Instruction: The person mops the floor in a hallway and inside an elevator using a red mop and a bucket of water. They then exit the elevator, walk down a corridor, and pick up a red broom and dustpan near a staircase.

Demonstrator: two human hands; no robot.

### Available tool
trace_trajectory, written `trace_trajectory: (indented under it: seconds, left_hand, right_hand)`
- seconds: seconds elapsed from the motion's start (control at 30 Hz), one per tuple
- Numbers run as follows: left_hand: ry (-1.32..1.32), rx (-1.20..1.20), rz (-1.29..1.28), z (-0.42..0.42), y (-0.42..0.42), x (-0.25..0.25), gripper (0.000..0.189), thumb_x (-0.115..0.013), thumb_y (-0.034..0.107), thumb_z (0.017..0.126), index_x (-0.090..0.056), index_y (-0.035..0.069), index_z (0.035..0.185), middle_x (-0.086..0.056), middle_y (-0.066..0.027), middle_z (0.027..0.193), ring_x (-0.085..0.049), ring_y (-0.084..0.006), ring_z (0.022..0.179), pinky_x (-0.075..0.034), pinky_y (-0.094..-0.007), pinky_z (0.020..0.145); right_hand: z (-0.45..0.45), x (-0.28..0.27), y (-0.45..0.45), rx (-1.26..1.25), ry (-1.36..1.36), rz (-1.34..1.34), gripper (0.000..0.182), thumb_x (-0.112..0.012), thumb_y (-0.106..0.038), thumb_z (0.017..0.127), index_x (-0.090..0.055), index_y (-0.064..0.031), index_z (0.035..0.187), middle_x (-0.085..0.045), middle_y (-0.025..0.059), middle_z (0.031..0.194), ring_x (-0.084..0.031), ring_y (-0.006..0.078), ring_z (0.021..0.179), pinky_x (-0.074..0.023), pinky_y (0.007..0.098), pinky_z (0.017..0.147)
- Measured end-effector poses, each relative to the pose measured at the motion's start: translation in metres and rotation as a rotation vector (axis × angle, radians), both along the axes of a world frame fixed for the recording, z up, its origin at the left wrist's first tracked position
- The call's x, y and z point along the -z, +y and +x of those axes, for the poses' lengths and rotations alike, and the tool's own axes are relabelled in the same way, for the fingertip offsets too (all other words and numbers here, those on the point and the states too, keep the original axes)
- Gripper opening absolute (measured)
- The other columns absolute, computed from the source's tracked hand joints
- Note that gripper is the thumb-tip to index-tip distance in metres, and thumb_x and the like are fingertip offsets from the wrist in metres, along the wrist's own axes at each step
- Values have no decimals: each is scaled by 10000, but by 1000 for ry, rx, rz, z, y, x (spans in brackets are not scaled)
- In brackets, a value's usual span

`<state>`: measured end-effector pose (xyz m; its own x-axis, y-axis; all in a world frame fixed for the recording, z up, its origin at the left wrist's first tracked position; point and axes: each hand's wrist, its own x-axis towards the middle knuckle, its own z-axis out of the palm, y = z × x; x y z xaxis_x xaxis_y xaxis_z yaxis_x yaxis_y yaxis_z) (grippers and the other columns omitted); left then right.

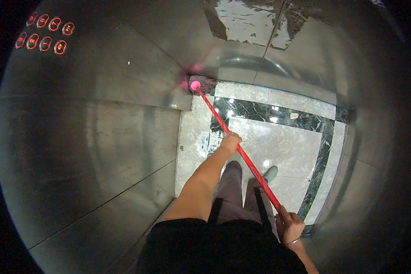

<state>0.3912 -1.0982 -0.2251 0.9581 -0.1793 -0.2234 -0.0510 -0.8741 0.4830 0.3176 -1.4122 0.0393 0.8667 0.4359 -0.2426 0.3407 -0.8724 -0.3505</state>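
Note:
Both hands grip the red pole of a mop (249, 161). My left hand (231, 143) wraps around the pole about midway along it. Near the pole's upper end, close to my body, my right hand (289, 227) is closed on it, with a bracelet on the wrist. The mop's grey string head (207, 84), with a pink socket (195, 85), lies in the far left corner of the elevator floor (257, 137), right against the metal walls. The floor is pale stone with a dark green marble band (246, 109) that shines as if wet.
Metal walls (123, 144) enclose the floor. Lit elevator buttons (45, 44) glow red on the left wall. Peeling remnants of white covering (246, 24) cling to the far wall. A small pale scrap (294, 116) lies on the marble band. My light-green shoe (271, 173) stands beneath the pole.

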Motion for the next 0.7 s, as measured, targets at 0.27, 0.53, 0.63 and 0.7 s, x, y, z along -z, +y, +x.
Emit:
trace_trajectory:
  seconds: [0.27, 0.53, 0.63, 0.7]
  left_hand:
    - [-121, -354, -314, -9, 3, -9, 115, -578, 32, 556, -467, 61, 551, -531, -117, 652, -513, -317, 727, -380, -397, 680]
    - [-169, -499, -416, -64, 12, -15, 142, -573, 45, 560, -436, 78, 547, -509, -103, 623, -498, -318, 685, -365, -410, 638]
    - [-194, -539, -441, -99, 7, -11, 148, -576, 52, 552, -430, 79, 542, -505, -101, 619, -497, -320, 665, -365, -410, 628]
    - [-147, -545, -379, -120, 4, -12, 152, -577, 49, 546, -428, 78, 540, -503, -98, 614, -496, -320, 655, -365, -407, 620]
  right_hand:
    - [108, -85, 78, -392, -70, -91, 176, -679, -81, 619, -641, -65, 791, -545, 74, 534, -533, 206, 441, -416, 305, 409]
    - [110, -131, 126, -646, 31, -83, 203, -662, -76, 626, -621, -59, 825, -538, 68, 529, -522, 207, 423, -402, 308, 397]
    - [95, -119, 115, -665, 78, -113, 181, -662, -97, 642, -616, -62, 813, -540, 58, 534, -525, 209, 433, -389, 310, 391]
    - [94, -106, 110, -721, 73, -116, 177, -659, -105, 646, -616, -64, 813, -542, 54, 537, -527, 210, 436, -393, 311, 394]
